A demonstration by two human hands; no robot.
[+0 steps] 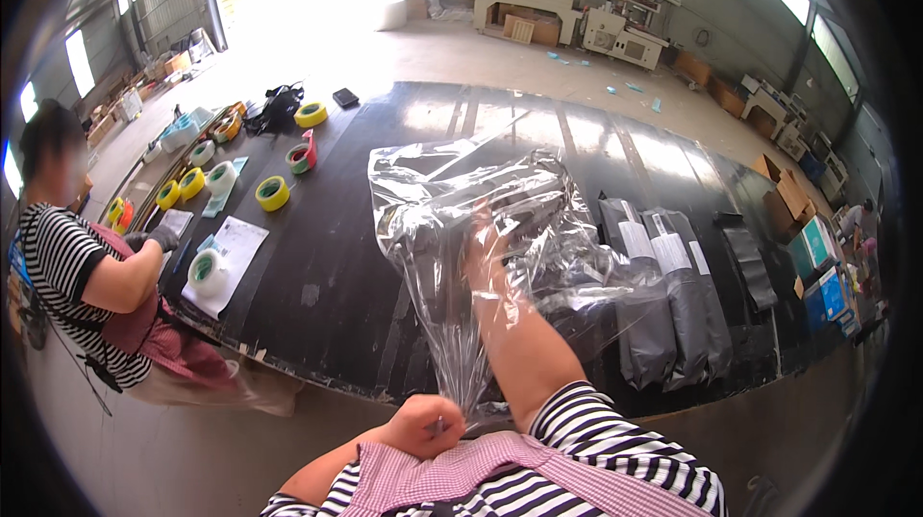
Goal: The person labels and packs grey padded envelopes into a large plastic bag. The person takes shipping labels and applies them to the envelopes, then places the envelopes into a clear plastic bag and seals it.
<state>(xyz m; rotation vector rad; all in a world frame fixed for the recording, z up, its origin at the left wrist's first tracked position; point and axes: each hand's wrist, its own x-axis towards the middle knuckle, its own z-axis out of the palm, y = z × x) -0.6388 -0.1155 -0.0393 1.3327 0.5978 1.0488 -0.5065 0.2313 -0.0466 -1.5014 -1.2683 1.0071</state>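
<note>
A clear plastic bag (461, 228) stands puffed and crumpled over the near middle of a long black table (336, 296), its lower end gathered into a narrow neck at the table's near edge. The left hand (423, 424) is a closed fist clamped round that neck, low and close to the body. The right hand (484, 252) is pushed up inside the bag — forearm rising steeply from the striped sleeve, fingers spread upward against the film; whether it grips anything in there I cannot tell.

Just right of the bag lie dark grey packed bags (663, 296) side by side, each with a white label, and a flatter black one beyond them. To the left the table runs bare until the tape rolls (272, 193) — yellow, green and white — scattered toward the far left corner, with white sheets of paper (231, 248) near them. A second person in a striped shirt (58, 262) leans on the left edge, one gloved hand (154, 240) on the table. Between that person and the bag the dark surface is open; the near edge curves just under the fist.
</note>
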